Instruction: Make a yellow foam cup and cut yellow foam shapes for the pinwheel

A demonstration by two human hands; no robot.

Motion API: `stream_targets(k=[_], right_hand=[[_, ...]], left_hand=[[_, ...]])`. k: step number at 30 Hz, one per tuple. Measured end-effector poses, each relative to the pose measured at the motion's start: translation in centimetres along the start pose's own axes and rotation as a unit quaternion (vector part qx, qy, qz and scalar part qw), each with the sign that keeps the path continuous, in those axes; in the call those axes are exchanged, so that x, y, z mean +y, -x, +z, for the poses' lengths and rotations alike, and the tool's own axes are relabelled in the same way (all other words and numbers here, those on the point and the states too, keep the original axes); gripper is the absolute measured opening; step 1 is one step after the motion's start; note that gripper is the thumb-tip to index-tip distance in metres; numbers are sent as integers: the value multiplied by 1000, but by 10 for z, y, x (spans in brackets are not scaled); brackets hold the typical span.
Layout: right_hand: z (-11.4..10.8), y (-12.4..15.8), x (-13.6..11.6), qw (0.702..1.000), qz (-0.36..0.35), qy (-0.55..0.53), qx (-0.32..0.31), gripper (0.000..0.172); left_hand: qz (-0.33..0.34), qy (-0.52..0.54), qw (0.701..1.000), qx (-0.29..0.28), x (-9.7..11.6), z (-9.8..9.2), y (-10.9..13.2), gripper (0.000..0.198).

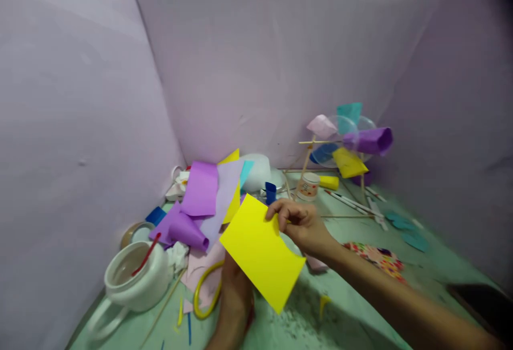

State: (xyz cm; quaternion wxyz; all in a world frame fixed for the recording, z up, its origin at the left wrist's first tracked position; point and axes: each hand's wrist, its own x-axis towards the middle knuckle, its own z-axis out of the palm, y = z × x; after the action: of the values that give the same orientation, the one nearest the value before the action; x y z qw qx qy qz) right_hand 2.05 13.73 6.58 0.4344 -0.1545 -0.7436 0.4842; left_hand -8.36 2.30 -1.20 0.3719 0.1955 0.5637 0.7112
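A yellow sheet of paper (260,254) with a curved bite out of its right edge is pinched at the top between the thumb and fingers of my right hand (302,224). Behind the sheet's lower left side is my left hand (236,283); the paper covers its fingers, so whether it grips anything is hidden. Beside the left wrist lies a yellow loop (196,299) like a scissors handle. Purple paper pieces (202,187), one rolled into a cone (188,231), are heaped just beyond the left hand.
A white pot (146,280) with a red stick (146,256) stands at the left. At the back right, a stick frame carries a windmill-like wheel with coloured paper cups (366,141). Brushes (348,203), a paper cup (308,186) and a patterned cloth (377,258) lie right. Walls enclose the table.
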Motion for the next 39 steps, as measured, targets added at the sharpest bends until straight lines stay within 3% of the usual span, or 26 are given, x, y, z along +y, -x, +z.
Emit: stream_targets(k=[7, 12, 15, 17, 20, 23, 33, 35, 39], right_hand=[[-59, 103, -6, 991, 74, 111, 32, 24], [-81, 127, -10, 981, 87, 163, 57, 23], [-78, 114, -10, 981, 68, 163, 81, 22], [-67, 96, -6, 984, 49, 160, 64, 21], [-42, 64, 6, 977, 60, 205, -24, 22], [-18, 38, 19, 949, 86, 279, -121, 28], [22, -11, 33, 872, 103, 395, -271, 51], [28, -22, 28, 849, 127, 435, -272, 50], [37, -46, 9, 814, 183, 509, -214, 31]], left_hand=[[-1, -104, 994, 20, 5, -1, -2, 59], [1, -136, 990, 25, 8, 4, 0, 57], [1, -131, 991, 36, 12, 5, 1, 55], [9, -124, 991, 48, 14, 3, -1, 53], [17, -114, 991, 68, 18, -4, -7, 50], [5, -103, 991, 82, 19, -13, -15, 50], [14, -103, 979, 173, 15, -23, -31, 47], [20, -115, 978, 172, 13, -21, -32, 45], [25, -152, 975, 159, 10, -17, -23, 46]])
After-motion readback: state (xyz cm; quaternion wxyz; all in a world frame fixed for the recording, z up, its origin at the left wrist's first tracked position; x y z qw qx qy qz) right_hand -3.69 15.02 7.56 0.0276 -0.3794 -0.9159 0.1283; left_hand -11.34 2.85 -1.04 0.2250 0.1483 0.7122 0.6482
